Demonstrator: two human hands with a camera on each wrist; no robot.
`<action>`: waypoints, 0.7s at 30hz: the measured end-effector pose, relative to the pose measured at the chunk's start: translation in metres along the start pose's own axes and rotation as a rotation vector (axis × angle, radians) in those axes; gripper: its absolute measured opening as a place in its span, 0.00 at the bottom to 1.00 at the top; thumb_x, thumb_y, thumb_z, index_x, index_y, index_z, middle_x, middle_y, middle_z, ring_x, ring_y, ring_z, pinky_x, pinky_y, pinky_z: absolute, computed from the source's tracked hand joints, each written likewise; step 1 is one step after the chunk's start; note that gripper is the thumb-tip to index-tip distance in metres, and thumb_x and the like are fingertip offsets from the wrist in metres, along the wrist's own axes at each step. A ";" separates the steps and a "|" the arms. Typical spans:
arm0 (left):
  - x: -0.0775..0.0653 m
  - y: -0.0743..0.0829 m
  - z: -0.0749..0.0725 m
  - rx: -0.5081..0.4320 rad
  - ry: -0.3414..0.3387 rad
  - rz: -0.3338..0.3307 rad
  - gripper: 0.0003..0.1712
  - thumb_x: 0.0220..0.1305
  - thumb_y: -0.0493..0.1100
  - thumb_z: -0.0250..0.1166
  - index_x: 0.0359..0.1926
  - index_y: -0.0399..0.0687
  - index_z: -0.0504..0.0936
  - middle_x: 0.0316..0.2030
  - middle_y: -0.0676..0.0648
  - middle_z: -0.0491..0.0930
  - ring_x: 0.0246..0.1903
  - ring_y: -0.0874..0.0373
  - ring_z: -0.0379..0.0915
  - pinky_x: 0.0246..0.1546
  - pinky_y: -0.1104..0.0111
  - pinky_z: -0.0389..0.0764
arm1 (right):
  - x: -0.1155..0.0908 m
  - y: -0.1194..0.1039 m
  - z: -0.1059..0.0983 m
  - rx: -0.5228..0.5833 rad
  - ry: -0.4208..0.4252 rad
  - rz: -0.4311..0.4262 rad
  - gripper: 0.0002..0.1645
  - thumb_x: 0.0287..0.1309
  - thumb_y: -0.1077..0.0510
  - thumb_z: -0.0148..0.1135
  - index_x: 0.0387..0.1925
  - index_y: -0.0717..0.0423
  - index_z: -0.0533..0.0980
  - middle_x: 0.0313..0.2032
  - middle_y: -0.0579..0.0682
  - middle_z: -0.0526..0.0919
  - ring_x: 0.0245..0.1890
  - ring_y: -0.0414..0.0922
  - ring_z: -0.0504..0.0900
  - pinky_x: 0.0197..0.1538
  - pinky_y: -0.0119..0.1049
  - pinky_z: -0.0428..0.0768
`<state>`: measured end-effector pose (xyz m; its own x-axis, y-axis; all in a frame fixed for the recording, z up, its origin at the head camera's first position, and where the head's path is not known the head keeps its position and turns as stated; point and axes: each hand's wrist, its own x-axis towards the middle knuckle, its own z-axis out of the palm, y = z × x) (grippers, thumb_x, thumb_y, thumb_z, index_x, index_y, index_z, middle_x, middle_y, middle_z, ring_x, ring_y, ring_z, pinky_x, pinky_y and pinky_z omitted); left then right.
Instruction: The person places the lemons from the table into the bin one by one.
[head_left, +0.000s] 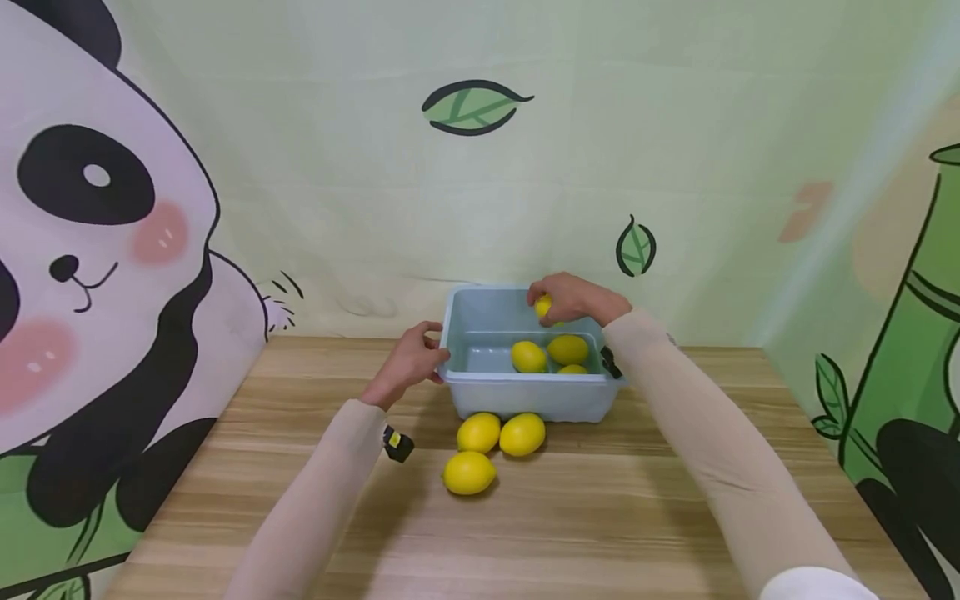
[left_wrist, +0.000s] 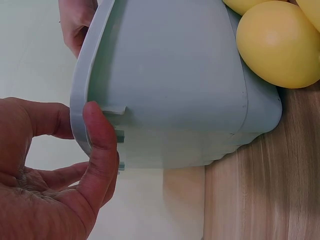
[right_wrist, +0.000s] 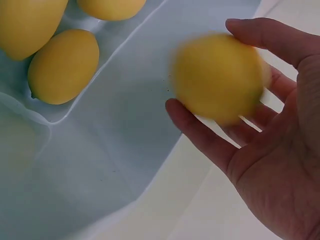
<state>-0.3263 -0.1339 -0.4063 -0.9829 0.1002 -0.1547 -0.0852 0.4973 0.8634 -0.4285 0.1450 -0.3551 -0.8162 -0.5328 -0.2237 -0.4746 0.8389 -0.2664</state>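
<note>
A light blue plastic bin (head_left: 532, 400) stands on the table with lemons (head_left: 567, 349) inside it. My left hand (head_left: 414, 354) pinches the rim at the bin's left end; in the left wrist view the thumb (left_wrist: 100, 150) lies over the lip. Above the back right of the bin is my right hand (head_left: 573, 298), with a lemon (right_wrist: 220, 77) between its spread thumb and fingers. In the right wrist view that lemon is blurred while the hand looks sharp, so it seems loose from the fingers.
Three more lemons (head_left: 469, 472) lie on the wooden table (head_left: 600, 517) before the bin, two of them close by its front wall. Behind the table hangs a pale green printed backdrop (head_left: 360, 192) with a panda and leaves.
</note>
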 end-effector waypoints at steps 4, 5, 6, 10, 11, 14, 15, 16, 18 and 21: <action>0.000 0.001 0.001 -0.004 -0.003 -0.001 0.34 0.64 0.39 0.61 0.70 0.42 0.62 0.52 0.35 0.75 0.40 0.47 0.78 0.31 0.69 0.86 | 0.000 0.001 -0.002 0.007 -0.003 0.001 0.26 0.59 0.59 0.63 0.60 0.56 0.73 0.62 0.60 0.74 0.60 0.56 0.73 0.64 0.51 0.75; 0.000 0.001 0.001 -0.005 -0.004 -0.002 0.34 0.64 0.39 0.61 0.69 0.43 0.62 0.52 0.35 0.75 0.40 0.47 0.78 0.31 0.69 0.86 | -0.001 0.001 -0.002 0.011 -0.003 0.004 0.26 0.59 0.59 0.63 0.60 0.56 0.73 0.62 0.61 0.74 0.60 0.56 0.73 0.64 0.51 0.75; 0.000 0.001 0.001 -0.006 -0.004 -0.004 0.34 0.64 0.39 0.61 0.69 0.43 0.62 0.52 0.35 0.75 0.40 0.47 0.78 0.31 0.69 0.86 | -0.002 0.001 -0.002 0.009 -0.001 0.003 0.26 0.59 0.59 0.62 0.60 0.56 0.73 0.62 0.61 0.74 0.60 0.56 0.73 0.64 0.51 0.75; 0.000 0.001 0.001 -0.010 -0.006 -0.005 0.34 0.64 0.39 0.61 0.69 0.43 0.62 0.52 0.36 0.75 0.40 0.46 0.78 0.32 0.69 0.86 | -0.006 0.001 -0.002 0.007 0.010 -0.005 0.26 0.60 0.59 0.62 0.61 0.55 0.73 0.62 0.59 0.74 0.62 0.56 0.72 0.64 0.52 0.75; 0.000 0.002 0.001 -0.010 -0.007 -0.004 0.34 0.64 0.39 0.61 0.69 0.43 0.62 0.52 0.36 0.75 0.41 0.46 0.78 0.32 0.69 0.86 | -0.009 0.000 -0.003 0.006 0.017 -0.010 0.26 0.61 0.58 0.62 0.61 0.54 0.73 0.63 0.59 0.74 0.62 0.56 0.72 0.64 0.52 0.74; 0.000 0.002 0.001 -0.014 -0.010 -0.004 0.34 0.64 0.39 0.61 0.70 0.43 0.61 0.53 0.35 0.75 0.41 0.46 0.77 0.32 0.69 0.86 | -0.017 -0.003 -0.003 0.000 0.053 -0.036 0.25 0.61 0.58 0.62 0.61 0.53 0.73 0.63 0.57 0.74 0.63 0.57 0.72 0.65 0.52 0.74; -0.001 0.002 0.001 -0.014 -0.011 -0.004 0.35 0.64 0.39 0.61 0.70 0.42 0.61 0.53 0.35 0.75 0.41 0.46 0.77 0.32 0.69 0.86 | -0.021 -0.004 -0.004 -0.005 0.068 -0.050 0.25 0.61 0.58 0.61 0.60 0.54 0.73 0.62 0.57 0.75 0.62 0.57 0.72 0.65 0.52 0.73; -0.001 0.002 0.001 -0.015 -0.012 -0.004 0.35 0.64 0.39 0.61 0.70 0.42 0.61 0.53 0.35 0.75 0.41 0.46 0.77 0.32 0.69 0.86 | -0.025 -0.006 -0.004 -0.002 0.079 -0.058 0.25 0.61 0.58 0.62 0.60 0.54 0.73 0.62 0.57 0.75 0.62 0.57 0.72 0.66 0.52 0.73; -0.001 0.002 0.000 -0.015 -0.011 -0.005 0.35 0.64 0.39 0.61 0.70 0.42 0.61 0.53 0.35 0.75 0.41 0.46 0.77 0.32 0.69 0.86 | -0.032 -0.010 -0.004 -0.006 0.104 -0.081 0.24 0.60 0.57 0.62 0.59 0.53 0.74 0.62 0.56 0.75 0.62 0.56 0.73 0.66 0.51 0.73; -0.002 0.002 0.000 -0.011 -0.007 -0.004 0.35 0.64 0.39 0.61 0.70 0.42 0.61 0.53 0.35 0.75 0.41 0.46 0.77 0.32 0.69 0.86 | -0.044 -0.017 -0.003 -0.017 0.129 -0.111 0.24 0.59 0.57 0.62 0.58 0.54 0.75 0.60 0.56 0.76 0.60 0.55 0.74 0.66 0.51 0.73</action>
<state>-0.3247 -0.1335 -0.4044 -0.9814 0.1039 -0.1615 -0.0911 0.4884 0.8679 -0.3854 0.1546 -0.3382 -0.7935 -0.6044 -0.0709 -0.5689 0.7782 -0.2662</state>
